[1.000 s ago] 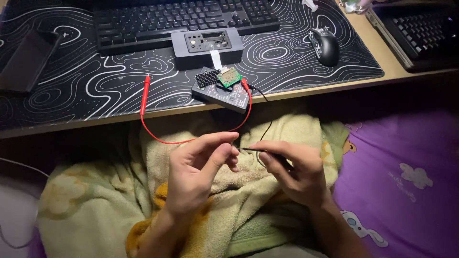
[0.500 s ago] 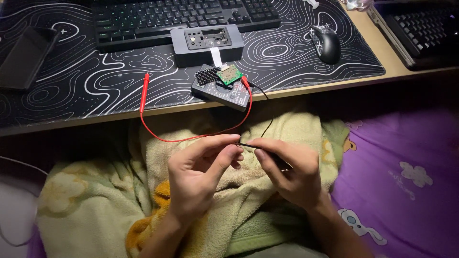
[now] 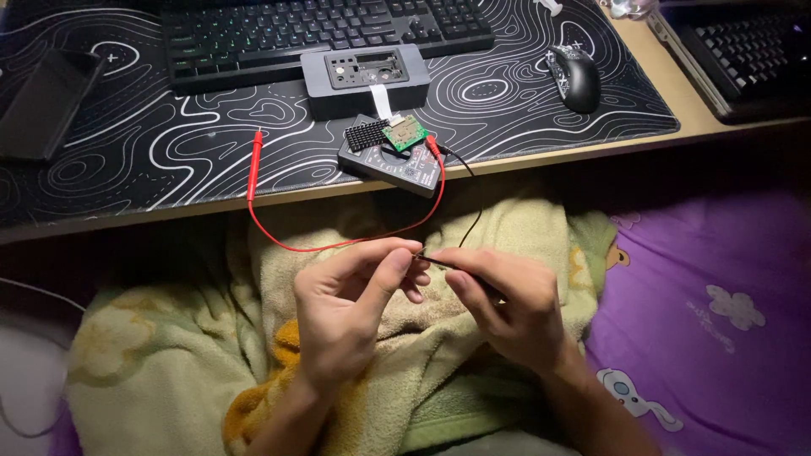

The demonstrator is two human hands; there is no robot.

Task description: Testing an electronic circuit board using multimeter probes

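Observation:
My left hand (image 3: 351,304) and my right hand (image 3: 507,300) meet over a yellow-green towel (image 3: 169,371) on my lap. My right hand grips a thin black test probe (image 3: 439,261), its black lead (image 3: 475,211) running up to a small dark meter (image 3: 389,160) at the desk edge. My left thumb and fingers pinch at the probe's tip; what they hold is too small to tell. A red probe (image 3: 253,165) lies on the desk mat, and its red lead (image 3: 338,245) loops down over the towel. A small green circuit board (image 3: 403,133) rests on the meter.
A grey device case (image 3: 365,78) with a white ribbon cable sits behind the meter. A black keyboard (image 3: 321,34), a black mouse (image 3: 576,78), a dark phone (image 3: 42,101) and a second keyboard (image 3: 743,51) are on the desk. Purple bedding (image 3: 718,304) lies to my right.
Both hands have shifted slightly while staying together at the probe tip. The probes, meter and board on the desk have not moved.

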